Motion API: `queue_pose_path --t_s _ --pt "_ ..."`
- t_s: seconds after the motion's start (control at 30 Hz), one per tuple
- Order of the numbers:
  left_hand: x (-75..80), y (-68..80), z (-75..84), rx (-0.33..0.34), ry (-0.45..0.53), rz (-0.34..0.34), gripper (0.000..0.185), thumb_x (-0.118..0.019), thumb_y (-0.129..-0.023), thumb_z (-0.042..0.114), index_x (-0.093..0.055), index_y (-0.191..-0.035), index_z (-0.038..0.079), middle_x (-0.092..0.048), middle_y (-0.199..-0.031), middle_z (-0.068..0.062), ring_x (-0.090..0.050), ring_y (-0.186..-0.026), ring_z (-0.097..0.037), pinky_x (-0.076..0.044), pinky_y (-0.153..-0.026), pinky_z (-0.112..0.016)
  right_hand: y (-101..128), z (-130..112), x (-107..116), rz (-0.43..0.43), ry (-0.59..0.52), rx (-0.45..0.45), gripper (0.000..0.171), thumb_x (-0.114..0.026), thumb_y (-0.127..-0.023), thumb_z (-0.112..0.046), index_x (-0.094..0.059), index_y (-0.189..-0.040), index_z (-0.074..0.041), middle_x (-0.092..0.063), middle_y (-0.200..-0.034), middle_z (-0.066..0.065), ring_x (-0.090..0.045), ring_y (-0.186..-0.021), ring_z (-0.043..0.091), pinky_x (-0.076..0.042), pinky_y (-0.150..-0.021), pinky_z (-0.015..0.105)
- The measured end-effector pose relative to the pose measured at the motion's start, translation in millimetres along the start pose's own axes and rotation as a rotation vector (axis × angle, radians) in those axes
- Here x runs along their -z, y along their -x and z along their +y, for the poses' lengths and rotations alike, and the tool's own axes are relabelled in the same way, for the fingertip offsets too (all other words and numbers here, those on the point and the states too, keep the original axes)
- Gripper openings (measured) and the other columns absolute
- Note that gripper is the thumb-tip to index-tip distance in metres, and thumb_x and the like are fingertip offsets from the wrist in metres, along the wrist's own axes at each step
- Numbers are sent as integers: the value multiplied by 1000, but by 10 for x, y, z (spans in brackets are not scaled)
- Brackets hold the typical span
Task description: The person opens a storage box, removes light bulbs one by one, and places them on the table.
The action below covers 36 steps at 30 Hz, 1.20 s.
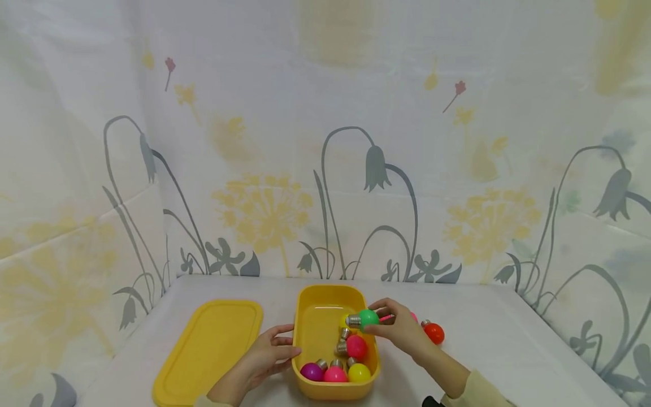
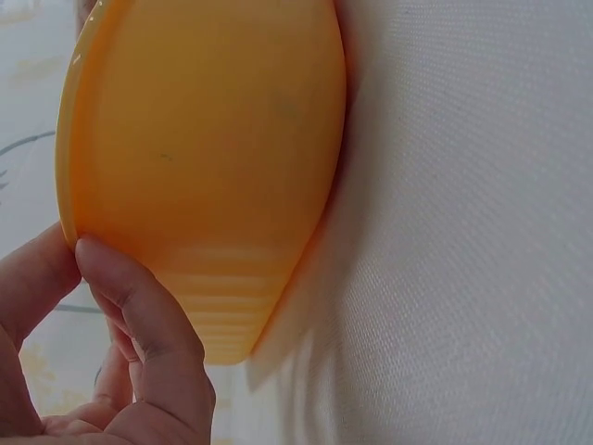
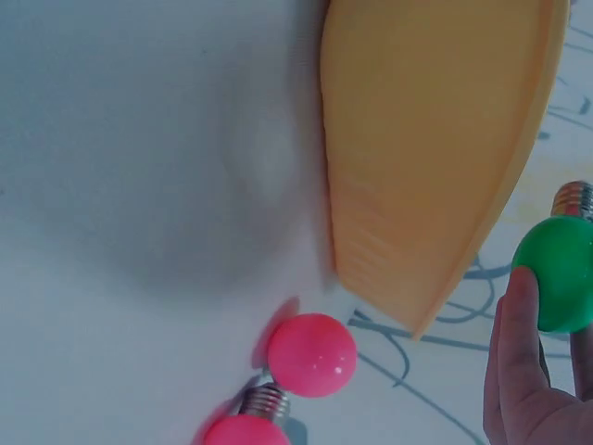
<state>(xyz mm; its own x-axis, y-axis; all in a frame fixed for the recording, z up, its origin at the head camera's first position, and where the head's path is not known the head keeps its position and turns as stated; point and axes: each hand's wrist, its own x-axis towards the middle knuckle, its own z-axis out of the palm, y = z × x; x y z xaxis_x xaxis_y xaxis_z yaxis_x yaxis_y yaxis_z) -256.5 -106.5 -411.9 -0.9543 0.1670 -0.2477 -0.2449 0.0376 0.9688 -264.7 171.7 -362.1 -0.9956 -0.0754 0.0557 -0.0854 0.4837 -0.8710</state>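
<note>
A yellow plastic box (image 1: 330, 391) stands on the white table in the head view. My left hand (image 1: 269, 356) pinches its left rim between thumb and fingers, as the left wrist view shows up close on the box wall (image 2: 213, 139). Over the right side of the box, my right hand (image 1: 399, 329) grips a green light bulb (image 1: 368, 319) by its round end, metal base pointing left. Inside lie a purple bulb (image 1: 312, 372), a pink bulb (image 1: 335, 374) and a yellow bulb (image 1: 359, 373) along the front. A further pink bulb (image 1: 357, 346) lies behind them.
Left of the box lies a flat yellow lid (image 1: 211, 345). On the table to the right are a red bulb (image 1: 434, 333) and a pink bulb (image 3: 312, 355), partly hidden by my right hand in the head view. A flower-printed curtain (image 1: 356, 226) encloses the table's back and sides.
</note>
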Motion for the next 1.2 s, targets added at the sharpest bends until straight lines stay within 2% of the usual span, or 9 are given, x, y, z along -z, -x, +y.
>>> queue_pose_path --t_s 0.27,0.5,0.77,1.0,1.2 --pt "12 15 15 1 -5 18 65 -72 -82 10 -38 -135 -2 -53 -107 -17 -56 -82 -20 -53 -75 -32 15 130 94 64 -5 5 37 -80 -72 -17 -63 -104 -9 -61 -94 6 -58 -80 19 -53 -72 36" --pt "12 20 15 -9 -4 24 64 -71 -82 9 -38 -135 -3 -53 -106 -17 -56 -81 -19 -53 -74 -32 -7 279 175 105 36 -19 41 -80 -72 -16 -61 -106 -6 -60 -96 7 -56 -83 20 -52 -70 35" --pt "17 15 14 -13 3 12 64 -71 -83 9 -37 -136 -3 -53 -107 -17 -56 -81 -19 -52 -75 -32 5 403 240 143 6 -36 40 -80 -70 -13 -62 -105 -4 -59 -91 7 -56 -81 21 -51 -68 32" --pt "12 13 3 -17 5 7 63 -71 -83 9 -38 -135 -3 -53 -106 -17 -56 -81 -19 -52 -74 -32 -37 512 240 129 38 -66 41 -80 -69 -9 -61 -105 -1 -58 -91 8 -55 -79 21 -53 -68 32" --pt "-5 6 0 -5 5 10 63 -71 -82 9 -38 -135 -3 -53 -106 -17 -56 -81 -20 -53 -75 -32 -78 611 206 105 -3 -87 38 -78 -69 -2 -60 -102 3 -58 -89 10 -54 -78 22 -54 -67 34"
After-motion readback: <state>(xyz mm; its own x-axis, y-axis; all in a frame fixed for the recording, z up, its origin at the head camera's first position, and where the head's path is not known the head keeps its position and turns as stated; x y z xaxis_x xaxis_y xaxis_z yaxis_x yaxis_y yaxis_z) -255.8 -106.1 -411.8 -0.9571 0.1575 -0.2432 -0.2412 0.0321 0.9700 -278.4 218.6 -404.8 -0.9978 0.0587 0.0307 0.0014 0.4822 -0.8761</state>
